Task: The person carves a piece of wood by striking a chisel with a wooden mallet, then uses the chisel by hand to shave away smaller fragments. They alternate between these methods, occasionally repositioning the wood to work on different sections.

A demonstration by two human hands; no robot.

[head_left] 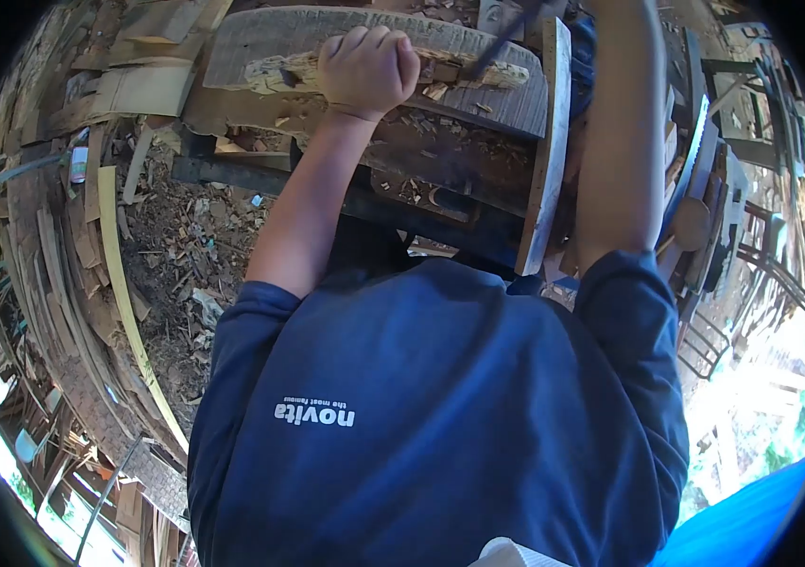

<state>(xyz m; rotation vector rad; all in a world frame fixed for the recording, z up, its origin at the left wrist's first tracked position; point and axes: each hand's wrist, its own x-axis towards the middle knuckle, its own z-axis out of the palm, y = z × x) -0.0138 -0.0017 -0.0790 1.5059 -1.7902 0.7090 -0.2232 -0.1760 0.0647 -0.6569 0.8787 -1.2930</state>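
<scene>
My left hand (369,71) is closed in a fist over the rough, chipped edge of a thick wooden plank (260,42). What its fingers hold, if anything, is hidden. My right forearm (620,142) reaches up past the top edge, and the hand lies outside the view. Close to that arm, a thin dark tool (502,47), smeared by motion, slants down toward the plank. Its kind does not show. Pale wood chips (435,92) are scattered beside the chipped edge.
A narrow upright board (546,142) stands between the plank and my right arm. A saw blade (691,161) is at the right among stacked boards. Debris (199,227) covers the ground at left, near a long yellowish strip (123,283). A dark beam (364,203) runs before me.
</scene>
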